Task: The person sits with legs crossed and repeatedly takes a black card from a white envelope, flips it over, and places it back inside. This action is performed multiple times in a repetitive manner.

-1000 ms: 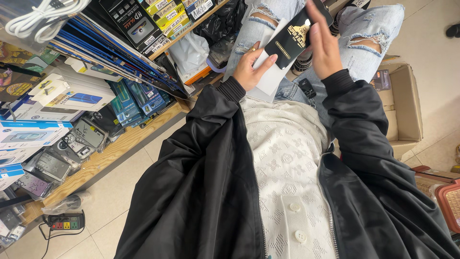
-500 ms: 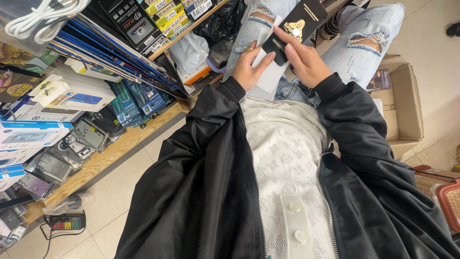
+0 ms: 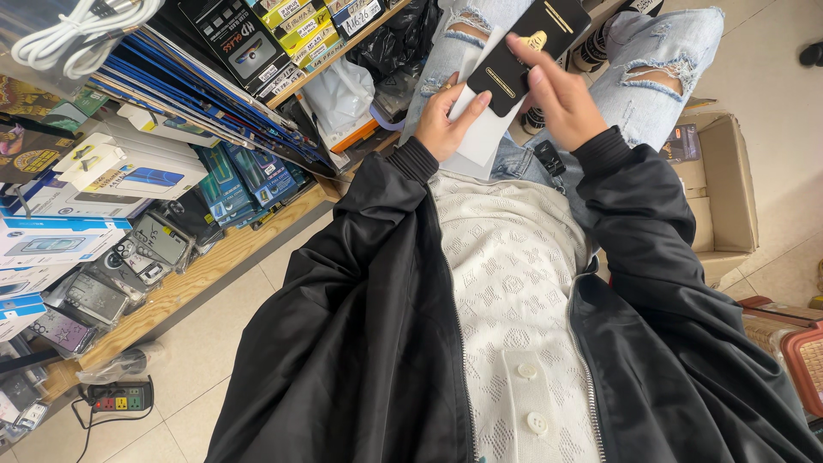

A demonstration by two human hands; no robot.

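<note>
Left hand [image 3: 444, 124] is clenched on a flat white paper-like sleeve [image 3: 484, 141], thumb over its lower edge and index finger laid along the front. Right hand [image 3: 561, 94] is grasping a flat black rectangular card-style package with gold markings [image 3: 527, 47], fingers across its face, thumb side hidden. The black package sits partly on top of the white sleeve, just above the left hand and under the right hand's fingertips, both held up in front of the knees in ripped pale blue jeans [image 3: 660, 60]. Cannot tell whether the package is inside the sleeve or only overlapping it. Risk, as I read it: the grip on the black package is fingertip-only on a smooth face, so it could slide off and drop toward the open brown cardboard box [image 3: 724, 197] below the right hand or onto the tiled floor [image 3: 240, 360]. The thin sleeve could also crease under the left thumb (it looks flimsy). Left of the left hand, the wooden shelf [image 3: 206, 274] is packed with boxed accessories, so a swinging elbow in the black jacket sleeve [image 3: 360, 257] might knock some off.
</note>
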